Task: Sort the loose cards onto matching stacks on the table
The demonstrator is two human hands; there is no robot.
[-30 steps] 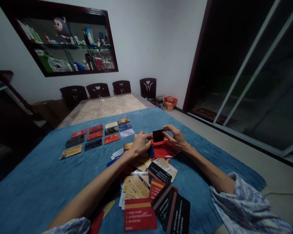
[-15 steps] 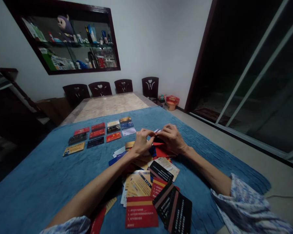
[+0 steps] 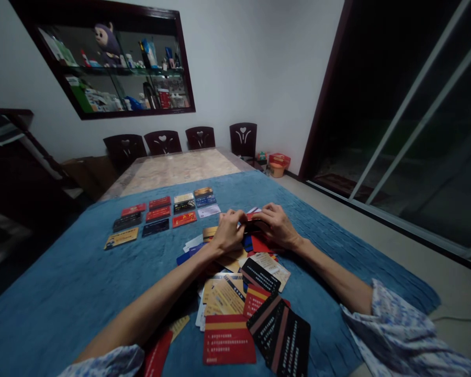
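Between my left hand [image 3: 230,231] and my right hand [image 3: 278,226] is a dark card [image 3: 253,226], pinched at its two ends by bent fingers. Whether more cards are behind it is hidden. Just under my hands lies a loose pile of cards, with a red card [image 3: 265,244] below my right palm and a blue card [image 3: 189,254] left of my left wrist. Nearer me the pile spreads into a tan card [image 3: 224,296], a red card with a gold stripe [image 3: 230,343] and black cards [image 3: 290,340], printed backs up.
Rows of cards, among them a yellow card [image 3: 121,238] and a white card [image 3: 209,210], lie face up at the left on the blue cloth [image 3: 63,272]. Beyond are the bare tabletop [image 3: 172,167] and dark chairs [image 3: 243,139]. A glass door stands at the right.
The dark card now lies lower and flatter between my hands, and my fingers have shifted slightly around it. The view has moved a little; the rows of cards look the same.
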